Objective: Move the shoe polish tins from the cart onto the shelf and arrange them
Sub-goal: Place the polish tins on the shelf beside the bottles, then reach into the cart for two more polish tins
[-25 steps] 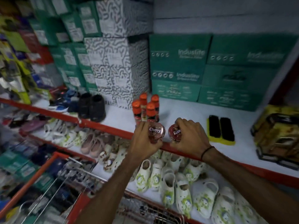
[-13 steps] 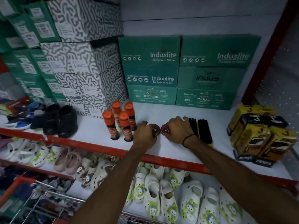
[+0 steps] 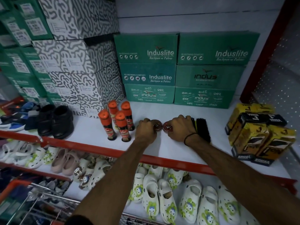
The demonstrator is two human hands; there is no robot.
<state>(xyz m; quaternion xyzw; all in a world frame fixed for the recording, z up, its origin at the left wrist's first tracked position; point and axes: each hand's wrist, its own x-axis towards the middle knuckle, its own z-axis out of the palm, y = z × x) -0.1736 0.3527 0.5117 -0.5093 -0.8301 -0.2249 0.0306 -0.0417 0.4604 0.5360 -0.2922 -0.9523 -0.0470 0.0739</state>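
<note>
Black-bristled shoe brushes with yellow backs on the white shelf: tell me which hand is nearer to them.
Right. The right hand lies right beside the black-bristled shoe brushes, its fingers touching or overlapping them. The left hand sits farther left, next to the orange-capped polish bottles.

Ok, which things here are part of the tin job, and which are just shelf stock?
Job: left tin, right tin, left hand, right hand, shelf, cart.
Stock: polish bottles, brushes, yellow boxes, black shoes, green boxes.
</note>
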